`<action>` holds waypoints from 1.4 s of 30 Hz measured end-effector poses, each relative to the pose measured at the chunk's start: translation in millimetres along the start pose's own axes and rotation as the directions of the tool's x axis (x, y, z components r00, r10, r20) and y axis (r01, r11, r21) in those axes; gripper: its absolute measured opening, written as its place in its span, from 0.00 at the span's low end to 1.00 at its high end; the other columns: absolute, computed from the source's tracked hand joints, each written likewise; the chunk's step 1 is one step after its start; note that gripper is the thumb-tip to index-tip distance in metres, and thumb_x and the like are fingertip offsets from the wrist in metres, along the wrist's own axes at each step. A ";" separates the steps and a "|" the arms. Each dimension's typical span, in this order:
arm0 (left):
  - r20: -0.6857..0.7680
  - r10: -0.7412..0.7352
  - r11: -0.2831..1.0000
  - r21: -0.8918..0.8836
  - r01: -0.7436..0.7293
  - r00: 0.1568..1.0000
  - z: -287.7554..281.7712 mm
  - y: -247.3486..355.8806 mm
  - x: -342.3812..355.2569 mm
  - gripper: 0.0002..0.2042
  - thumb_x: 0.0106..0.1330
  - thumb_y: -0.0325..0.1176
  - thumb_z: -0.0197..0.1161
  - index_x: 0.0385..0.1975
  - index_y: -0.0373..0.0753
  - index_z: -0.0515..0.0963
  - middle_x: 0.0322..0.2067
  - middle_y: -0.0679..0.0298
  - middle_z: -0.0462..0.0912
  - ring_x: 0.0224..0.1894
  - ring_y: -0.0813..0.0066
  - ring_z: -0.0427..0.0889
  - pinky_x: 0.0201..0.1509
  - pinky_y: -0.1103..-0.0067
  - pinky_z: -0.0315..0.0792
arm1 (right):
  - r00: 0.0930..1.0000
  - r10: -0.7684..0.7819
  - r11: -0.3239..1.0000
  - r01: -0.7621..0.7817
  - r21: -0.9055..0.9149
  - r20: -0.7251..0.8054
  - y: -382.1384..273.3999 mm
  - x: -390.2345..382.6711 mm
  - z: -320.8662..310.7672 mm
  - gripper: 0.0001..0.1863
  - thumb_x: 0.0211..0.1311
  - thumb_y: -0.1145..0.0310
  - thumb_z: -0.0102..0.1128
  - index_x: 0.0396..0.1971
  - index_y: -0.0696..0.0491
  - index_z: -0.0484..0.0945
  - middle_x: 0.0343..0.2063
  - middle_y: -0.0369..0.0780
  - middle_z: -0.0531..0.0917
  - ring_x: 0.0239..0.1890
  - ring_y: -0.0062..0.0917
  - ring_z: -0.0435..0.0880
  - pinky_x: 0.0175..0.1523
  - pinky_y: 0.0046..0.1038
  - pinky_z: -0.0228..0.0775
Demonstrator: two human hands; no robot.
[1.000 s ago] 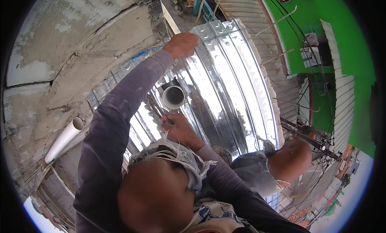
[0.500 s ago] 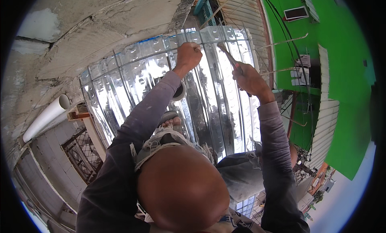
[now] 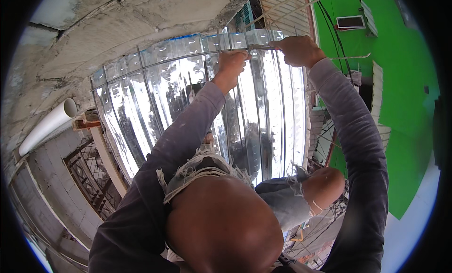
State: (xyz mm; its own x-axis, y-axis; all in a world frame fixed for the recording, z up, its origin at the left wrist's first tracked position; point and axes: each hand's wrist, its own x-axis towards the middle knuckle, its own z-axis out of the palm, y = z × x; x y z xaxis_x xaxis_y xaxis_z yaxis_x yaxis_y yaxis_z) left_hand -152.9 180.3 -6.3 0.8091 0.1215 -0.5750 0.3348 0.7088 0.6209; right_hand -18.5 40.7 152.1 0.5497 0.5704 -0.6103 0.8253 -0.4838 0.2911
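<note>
My left hand (image 3: 231, 62) pinches at a crossing of the thin steel bars (image 3: 164, 62) near the far edge of the shiny corrugated metal sheet (image 3: 175, 101); what is between its fingers is too small to make out. My right hand (image 3: 300, 50) grips a metal plier-like tool (image 3: 263, 47) held almost level, its tip at the bars just right of my left fingertips. My bare knee (image 3: 223, 221) fills the bottom middle, with frayed denim round it, and my other knee (image 3: 325, 183) is at the right.
A rough concrete ledge (image 3: 89, 33) borders the sheet at upper left. A white pipe (image 3: 46, 128) and wooden posts (image 3: 106, 153) are at the left. Beyond the sheet's right edge are bent rods, black cables (image 3: 329, 26), a corrugated roof (image 3: 282, 9) and a bright green wall (image 3: 402, 108).
My right hand rose from low beside the round pipe opening to the far bars, turning the tool from slanted to level. My left hand shifted right and now sits close to the tool's tip.
</note>
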 end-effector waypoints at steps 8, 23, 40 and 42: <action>0.090 -0.148 0.835 -0.523 0.173 0.985 17.6 -24.7 -15.1 0.20 0.75 0.24 0.57 0.65 0.37 0.71 0.52 0.63 0.80 0.27 0.89 0.68 0.28 0.91 0.66 | 0.981 0.020 0.999 -0.013 -0.038 0.191 -7.5 24.9 -27.9 0.29 0.60 0.72 0.59 0.64 0.41 0.81 0.50 0.40 0.89 0.51 0.37 0.89 0.56 0.41 0.81; 0.103 -0.040 0.954 -0.291 0.068 0.994 49.2 -23.9 -49.1 0.30 0.77 0.30 0.59 0.77 0.38 0.60 0.52 0.58 0.84 0.45 0.75 0.83 0.52 0.78 0.79 | 0.840 0.052 0.939 -0.225 0.259 0.540 -2.9 31.4 -84.2 0.15 0.54 0.69 0.74 0.40 0.61 0.86 0.18 0.44 0.84 0.16 0.29 0.83 0.25 0.36 0.78; 0.189 0.074 0.985 0.137 -0.101 0.979 114.7 -35.8 -82.8 0.17 0.77 0.28 0.46 0.61 0.27 0.66 0.35 0.50 0.87 0.33 0.67 0.90 0.38 0.73 0.82 | 0.883 -0.378 0.850 0.212 -0.482 -0.279 9.1 -3.2 -19.1 0.19 0.74 0.54 0.61 0.39 0.57 0.83 0.27 0.43 0.85 0.29 0.35 0.85 0.42 0.42 0.79; 0.221 0.079 0.981 0.155 -0.114 0.972 114.5 -37.3 -87.8 0.15 0.77 0.29 0.46 0.58 0.27 0.68 0.35 0.50 0.87 0.33 0.67 0.89 0.38 0.72 0.82 | 0.979 -0.184 0.963 0.163 -0.213 -0.084 14.2 -4.1 -14.4 0.22 0.76 0.51 0.59 0.40 0.60 0.81 0.21 0.41 0.83 0.22 0.31 0.83 0.34 0.39 0.78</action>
State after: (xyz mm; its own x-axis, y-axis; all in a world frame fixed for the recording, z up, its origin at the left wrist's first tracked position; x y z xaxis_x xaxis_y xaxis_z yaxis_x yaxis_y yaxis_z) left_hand -181.2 63.6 82.0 0.9194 0.0206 -0.3927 0.3108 0.5740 0.7576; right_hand -7.2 41.0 169.3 0.3973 0.7036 -0.5892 0.9121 -0.2320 0.3380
